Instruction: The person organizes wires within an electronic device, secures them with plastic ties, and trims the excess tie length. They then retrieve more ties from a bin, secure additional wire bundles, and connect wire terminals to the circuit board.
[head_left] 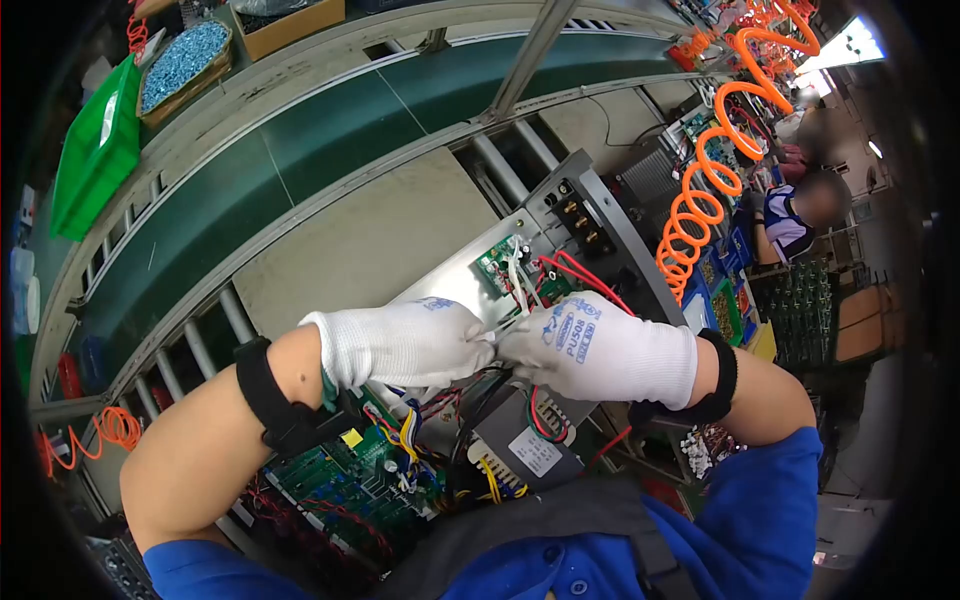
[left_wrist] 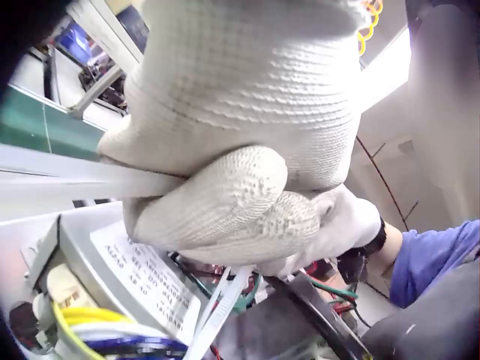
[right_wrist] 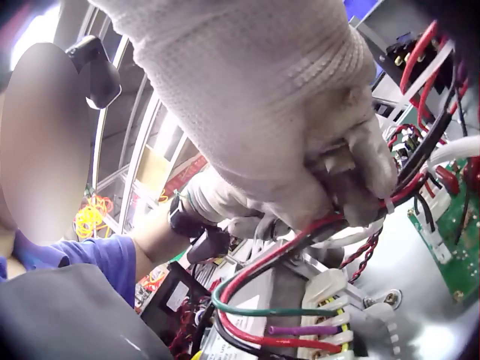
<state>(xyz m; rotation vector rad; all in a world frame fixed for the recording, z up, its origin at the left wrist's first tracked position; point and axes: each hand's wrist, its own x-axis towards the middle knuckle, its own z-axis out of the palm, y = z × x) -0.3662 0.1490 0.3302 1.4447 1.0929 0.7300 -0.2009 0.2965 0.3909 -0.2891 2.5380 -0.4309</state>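
Both hands wear white knit gloves and meet over an open metal chassis (head_left: 455, 278). My left hand (head_left: 415, 342) has its fingers curled round white plastic cable ties (left_wrist: 219, 313), whose strips stick out of the fist. With thumb and fingertips, my right hand (head_left: 600, 350) pinches a bundle of red and black wires (right_wrist: 259, 262); a white tie loops round the bundle at the fingertips. Just below the hands lies a grey power supply box (head_left: 497, 428) with a white label. A small green circuit board (head_left: 493, 264) is mounted beyond them.
A large green circuit board (head_left: 340, 475) with several cables lies at lower left. The chassis's dark end panel (head_left: 625, 240) stands upright at right. Beyond it hangs an orange coiled hose (head_left: 690, 215). A green bin (head_left: 100, 150) stands at far left, and another person (head_left: 790, 225) at right.
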